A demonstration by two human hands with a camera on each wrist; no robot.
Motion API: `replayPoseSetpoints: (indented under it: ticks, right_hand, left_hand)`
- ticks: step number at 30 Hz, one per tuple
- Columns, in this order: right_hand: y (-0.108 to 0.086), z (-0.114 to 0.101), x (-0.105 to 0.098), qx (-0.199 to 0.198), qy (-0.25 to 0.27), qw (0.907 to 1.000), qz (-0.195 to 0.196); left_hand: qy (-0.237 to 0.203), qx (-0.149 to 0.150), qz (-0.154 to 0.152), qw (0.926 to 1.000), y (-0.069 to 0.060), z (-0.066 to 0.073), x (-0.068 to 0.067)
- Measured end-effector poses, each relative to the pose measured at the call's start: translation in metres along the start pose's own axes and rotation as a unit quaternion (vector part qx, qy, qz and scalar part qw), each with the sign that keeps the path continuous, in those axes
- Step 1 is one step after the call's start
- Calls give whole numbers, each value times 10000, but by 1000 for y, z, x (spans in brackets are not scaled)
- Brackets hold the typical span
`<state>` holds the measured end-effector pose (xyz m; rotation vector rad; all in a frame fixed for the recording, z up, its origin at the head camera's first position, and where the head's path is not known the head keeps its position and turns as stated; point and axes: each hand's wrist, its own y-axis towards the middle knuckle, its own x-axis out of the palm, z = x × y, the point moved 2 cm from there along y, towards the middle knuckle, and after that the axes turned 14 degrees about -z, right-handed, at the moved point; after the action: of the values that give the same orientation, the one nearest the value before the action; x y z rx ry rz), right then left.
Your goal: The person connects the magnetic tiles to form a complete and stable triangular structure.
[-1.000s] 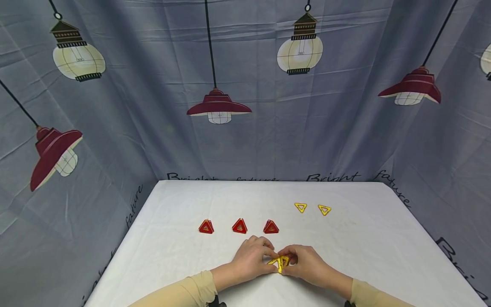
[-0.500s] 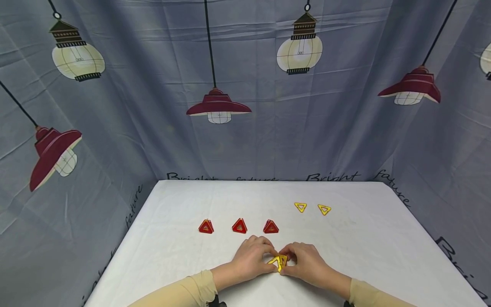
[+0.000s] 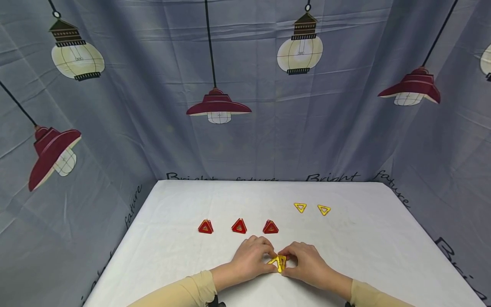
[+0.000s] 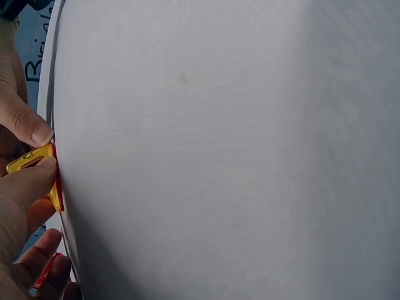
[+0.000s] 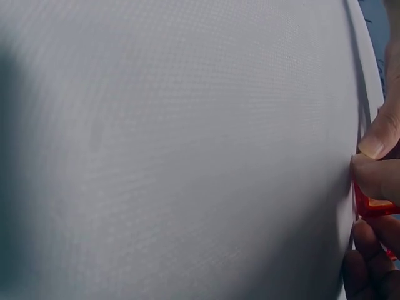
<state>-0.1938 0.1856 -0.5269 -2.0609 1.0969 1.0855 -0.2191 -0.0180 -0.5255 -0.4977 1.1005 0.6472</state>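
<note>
Near the table's front, both hands meet at yellow triangular frame pieces (image 3: 280,265) standing at an angle against each other. My left hand (image 3: 251,259) pinches the left side of them between thumb and fingers. On the right side, my right hand (image 3: 308,265) pinches them the same way. The left wrist view shows a yellow triangle (image 4: 45,152) with a red edge beside it, between the fingertips. A red triangular edge (image 5: 364,205) shows under the fingers in the right wrist view. Fingers hide much of the pieces, so whether they are joined I cannot tell.
Three red triangular pyramid shapes stand in a row beyond the hands: left (image 3: 205,227), middle (image 3: 239,226) and right (image 3: 270,227). Two flat yellow triangles, one (image 3: 300,207) beside the other (image 3: 324,209), lie farther back on the white table (image 3: 364,238). A grey printed curtain (image 3: 245,149) surrounds the table.
The yellow pieces between the hands have closed up slightly, the right one shifting a little left with the right hand. The left hand and the pieces on the table stay put.
</note>
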Motion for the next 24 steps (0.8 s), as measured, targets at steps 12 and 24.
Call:
replayPoseSetpoints:
  ticks: [12, 24]
  right_hand:
    - [0, -2, 1, -139, -183, 9995, 197]
    - [3, -7, 1, 159, 240, 9996, -49]
  left_hand:
    - [98, 76, 103, 9999, 1, -2, 1]
    - [290, 241, 320, 9988, 2, -3, 3]
